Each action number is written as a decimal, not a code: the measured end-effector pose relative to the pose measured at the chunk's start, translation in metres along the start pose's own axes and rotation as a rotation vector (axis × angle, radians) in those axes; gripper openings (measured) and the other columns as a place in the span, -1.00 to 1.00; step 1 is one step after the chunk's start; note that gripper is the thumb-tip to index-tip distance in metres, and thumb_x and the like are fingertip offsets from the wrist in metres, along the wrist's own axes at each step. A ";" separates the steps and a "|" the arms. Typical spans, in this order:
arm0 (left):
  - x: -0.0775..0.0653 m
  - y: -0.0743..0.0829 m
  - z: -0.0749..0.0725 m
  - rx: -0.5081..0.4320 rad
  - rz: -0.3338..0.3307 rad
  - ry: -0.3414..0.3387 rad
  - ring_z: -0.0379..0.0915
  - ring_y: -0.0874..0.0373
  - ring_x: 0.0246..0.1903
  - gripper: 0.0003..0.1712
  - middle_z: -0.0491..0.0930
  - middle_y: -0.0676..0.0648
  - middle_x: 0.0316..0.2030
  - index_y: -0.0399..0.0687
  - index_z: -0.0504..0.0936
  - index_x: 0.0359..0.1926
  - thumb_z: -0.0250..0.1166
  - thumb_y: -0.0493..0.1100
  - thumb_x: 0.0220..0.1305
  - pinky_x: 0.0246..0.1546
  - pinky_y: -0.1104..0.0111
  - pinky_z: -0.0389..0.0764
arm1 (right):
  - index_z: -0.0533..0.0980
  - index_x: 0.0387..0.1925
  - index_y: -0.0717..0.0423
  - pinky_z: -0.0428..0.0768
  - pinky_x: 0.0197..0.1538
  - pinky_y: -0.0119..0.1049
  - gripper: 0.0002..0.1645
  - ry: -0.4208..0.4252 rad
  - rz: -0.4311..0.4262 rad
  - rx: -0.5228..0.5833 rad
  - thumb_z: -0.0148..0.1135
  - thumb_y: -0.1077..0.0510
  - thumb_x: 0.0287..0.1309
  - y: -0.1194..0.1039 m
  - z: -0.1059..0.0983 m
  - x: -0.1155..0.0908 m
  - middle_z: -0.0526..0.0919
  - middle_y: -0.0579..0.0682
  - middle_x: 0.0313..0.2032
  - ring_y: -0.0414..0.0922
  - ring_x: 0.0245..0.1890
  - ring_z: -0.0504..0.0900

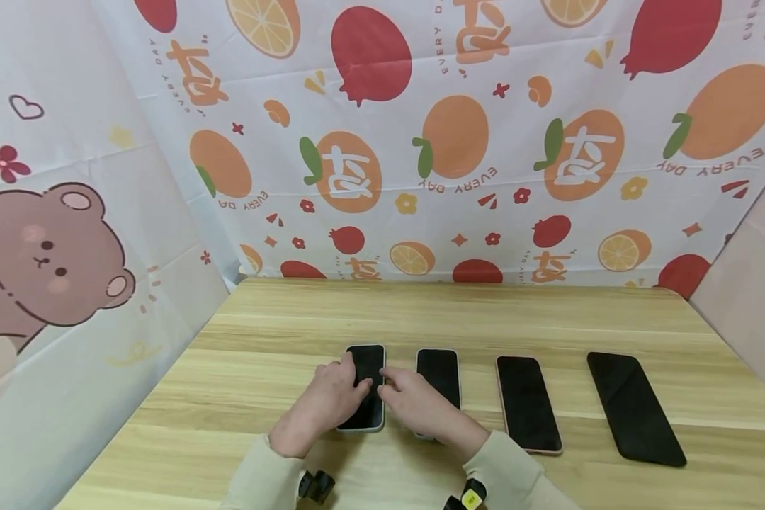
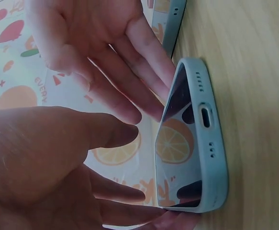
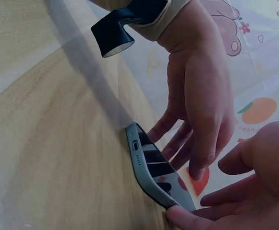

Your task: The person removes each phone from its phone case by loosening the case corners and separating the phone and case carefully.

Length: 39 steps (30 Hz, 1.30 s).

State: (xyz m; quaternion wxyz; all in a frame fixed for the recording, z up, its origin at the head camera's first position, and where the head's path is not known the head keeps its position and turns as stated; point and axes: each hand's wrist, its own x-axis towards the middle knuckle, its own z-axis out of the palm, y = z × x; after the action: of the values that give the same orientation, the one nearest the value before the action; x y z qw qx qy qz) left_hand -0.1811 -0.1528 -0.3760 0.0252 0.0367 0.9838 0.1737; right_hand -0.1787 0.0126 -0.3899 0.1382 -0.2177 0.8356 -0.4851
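Flat on the wooden table lies a smartphone (image 1: 372, 411) with a dark screen and a pale blue-green case, the leftmost in a row of phones. My left hand (image 1: 327, 400) is at its left side, fingers extended to that edge, thumb above the screen. From the opposite side my right hand (image 1: 421, 405) reaches fairly straight fingers to the right edge. The left wrist view shows the phone's case (image 2: 213, 167) with its charging port, and both thumbs off the screen. A second smartphone (image 1: 440, 372) is partly hidden under my right hand.
Farther right lie a phone with a pinkish edge (image 1: 529, 404) and a larger black phone (image 1: 637, 407), both slightly slanted. Behind the wooden table (image 1: 459, 312) hangs a fruit-print cloth (image 1: 389, 234); a bear-print cloth (image 1: 57, 262) covers the left side.
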 end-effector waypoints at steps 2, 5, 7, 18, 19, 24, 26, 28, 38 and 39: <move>0.000 0.000 -0.001 -0.002 0.004 0.002 0.53 -0.18 -0.20 -0.38 0.62 -0.43 -0.13 -0.51 0.36 0.21 0.25 -0.08 0.37 -0.17 0.05 0.59 | 0.30 0.33 0.45 0.55 -0.05 -0.19 -0.44 0.007 0.004 0.016 -0.06 0.19 0.42 0.001 0.000 -0.001 0.60 0.21 0.00 -0.12 -0.39 0.50; -0.001 0.000 -0.001 -0.007 0.024 0.025 0.55 -0.18 -0.24 -0.39 0.63 -0.42 -0.17 -0.52 0.36 0.20 0.26 -0.09 0.36 -0.22 0.06 0.60 | 0.30 0.34 0.43 0.49 0.21 0.01 -0.44 0.009 0.011 0.042 -0.07 0.19 0.42 0.002 0.000 -0.002 0.49 0.27 0.25 -0.01 -0.02 0.54; -0.002 0.000 -0.002 -0.024 0.055 0.067 0.57 -0.15 -0.29 -0.43 0.63 -0.39 -0.23 -0.52 0.38 0.16 0.27 -0.13 0.34 -0.28 0.08 0.61 | 0.30 0.34 0.43 0.42 0.31 0.07 -0.44 0.012 0.012 0.049 -0.07 0.19 0.42 0.003 0.001 -0.003 0.41 0.28 0.33 -0.01 0.13 0.46; 0.003 -0.013 -0.005 -0.305 0.093 0.084 0.59 -0.02 -0.24 -0.57 0.65 -0.32 -0.18 -0.47 0.44 0.10 0.30 -0.38 0.24 -0.23 0.15 0.66 | 0.31 0.33 0.44 0.34 0.39 0.13 -0.43 0.021 0.014 0.060 -0.06 0.16 0.42 0.005 0.000 -0.003 0.41 0.29 0.34 0.08 0.36 0.36; 0.004 -0.014 -0.006 -0.339 0.077 0.075 0.61 -0.04 -0.22 -0.54 0.64 -0.34 -0.15 -0.50 0.42 0.13 0.30 -0.40 0.24 -0.22 0.15 0.68 | 0.31 0.33 0.44 0.35 0.39 0.13 -0.43 0.021 0.015 0.059 -0.05 0.16 0.43 0.005 0.000 -0.003 0.41 0.29 0.33 0.08 0.36 0.36; 0.009 -0.016 -0.008 -0.497 0.003 0.014 0.65 -0.14 -0.09 -0.40 0.62 -0.41 -0.03 -0.56 0.31 0.28 0.25 -0.45 0.25 -0.15 0.15 0.71 | 0.31 0.31 0.46 0.41 0.34 0.10 -0.42 0.027 0.014 0.055 0.00 0.16 0.41 0.005 0.001 -0.002 0.46 0.31 0.29 0.09 0.31 0.43; 0.010 -0.015 -0.007 -0.559 -0.013 -0.010 0.67 -0.10 -0.16 -0.42 0.65 -0.37 -0.10 -0.51 0.34 0.27 0.25 -0.45 0.24 -0.20 0.18 0.71 | 0.31 0.31 0.47 0.44 0.32 0.08 -0.41 0.027 0.018 0.055 0.01 0.15 0.41 0.005 0.001 -0.001 0.49 0.30 0.26 0.06 0.25 0.47; 0.012 -0.016 -0.006 -0.614 -0.031 -0.034 0.67 -0.03 -0.26 -0.44 0.67 -0.32 -0.18 -0.47 0.36 0.25 0.25 -0.43 0.25 -0.28 0.22 0.70 | 0.30 0.31 0.47 0.48 0.27 0.06 -0.40 0.026 0.021 0.052 0.02 0.15 0.39 0.005 0.001 0.000 0.53 0.27 0.21 0.01 0.14 0.53; 0.017 -0.025 0.003 -0.845 -0.141 -0.127 0.70 -0.02 -0.33 -0.61 0.67 -0.29 -0.21 -0.41 0.40 0.17 0.18 -0.30 0.40 -0.32 0.18 0.74 | 0.31 0.31 0.46 0.52 0.21 0.05 -0.37 0.022 0.024 0.073 0.08 0.12 0.35 0.001 0.001 0.000 0.60 0.25 0.13 -0.06 -0.01 0.56; 0.017 -0.026 0.002 -0.839 -0.140 -0.132 0.70 -0.02 -0.33 -0.62 0.67 -0.29 -0.21 -0.41 0.40 0.16 0.18 -0.30 0.40 -0.33 0.18 0.74 | 0.32 0.31 0.46 0.53 0.21 0.06 -0.37 0.021 0.021 0.078 0.09 0.12 0.35 0.000 0.001 0.000 0.61 0.26 0.12 -0.04 0.01 0.57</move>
State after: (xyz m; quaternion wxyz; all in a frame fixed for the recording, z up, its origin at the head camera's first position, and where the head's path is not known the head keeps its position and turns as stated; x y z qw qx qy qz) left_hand -0.1992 -0.1747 -0.3876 0.1127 -0.0324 0.8242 0.5541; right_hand -0.1784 0.0118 -0.3908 0.1429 -0.1983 0.8198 -0.5179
